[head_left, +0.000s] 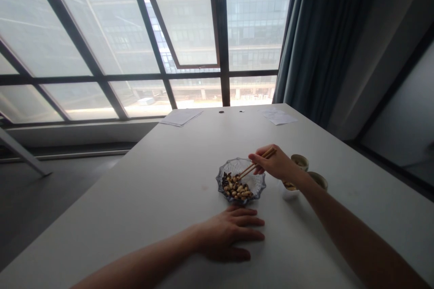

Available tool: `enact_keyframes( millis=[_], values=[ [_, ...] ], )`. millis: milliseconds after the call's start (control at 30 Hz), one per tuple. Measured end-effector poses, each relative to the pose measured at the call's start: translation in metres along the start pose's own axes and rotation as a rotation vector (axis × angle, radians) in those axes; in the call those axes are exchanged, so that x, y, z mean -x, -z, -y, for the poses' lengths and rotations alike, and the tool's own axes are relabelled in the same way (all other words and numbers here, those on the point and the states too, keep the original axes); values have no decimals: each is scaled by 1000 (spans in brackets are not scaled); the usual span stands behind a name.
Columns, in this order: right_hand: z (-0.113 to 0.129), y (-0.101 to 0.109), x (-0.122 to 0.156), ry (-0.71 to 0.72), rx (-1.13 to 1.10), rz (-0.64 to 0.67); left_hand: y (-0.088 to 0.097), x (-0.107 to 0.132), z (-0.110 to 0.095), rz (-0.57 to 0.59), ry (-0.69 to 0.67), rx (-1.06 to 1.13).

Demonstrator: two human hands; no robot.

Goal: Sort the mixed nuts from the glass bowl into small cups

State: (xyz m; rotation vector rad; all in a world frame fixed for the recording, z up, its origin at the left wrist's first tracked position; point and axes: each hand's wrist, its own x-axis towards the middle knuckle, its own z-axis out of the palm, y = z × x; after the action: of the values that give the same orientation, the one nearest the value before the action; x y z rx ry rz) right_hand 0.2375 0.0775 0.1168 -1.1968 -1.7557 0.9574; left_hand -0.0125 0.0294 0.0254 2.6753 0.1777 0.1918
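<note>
A scalloped clear glass bowl [255,186] stands on the white table, with a mix of nuts [237,188] and dark seeds [226,178] in it. My right hand [273,162] is closed around a pair of wooden chopsticks [251,169], reaching over the bowl's right rim. Their tips are down at the nuts; whether a piece is pinched between them I cannot make out. Just below the bowl, my left hand [233,234] lies flat on the table, fingers spread and pointing right, holding nothing.
Beside my right wrist stand a small bowl [301,161], another small bowl [318,179] and a white cup [290,193] with pieces in it, partly hidden by the forearm. Paper sheets [181,117] and more papers [280,116] lie at the table's [162,180] far end, before the windows.
</note>
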Motion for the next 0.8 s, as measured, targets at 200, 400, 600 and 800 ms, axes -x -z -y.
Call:
enact_keyframes(
  millis=[200, 400, 600, 800],
  values=[
    [-4, 0, -3, -29, -42, -39, 0, 0, 0, 1, 2, -9],
    [2, 5, -2, -11, -52, -33, 1, 0, -1, 5, 3, -6],
    [19, 21, 6, -5, 50, -47, 4, 0, -3, 1, 1, 13],
    [29, 38, 12, -25, 100, -33, 5, -1, -4, 8, 1, 25]
  ],
)
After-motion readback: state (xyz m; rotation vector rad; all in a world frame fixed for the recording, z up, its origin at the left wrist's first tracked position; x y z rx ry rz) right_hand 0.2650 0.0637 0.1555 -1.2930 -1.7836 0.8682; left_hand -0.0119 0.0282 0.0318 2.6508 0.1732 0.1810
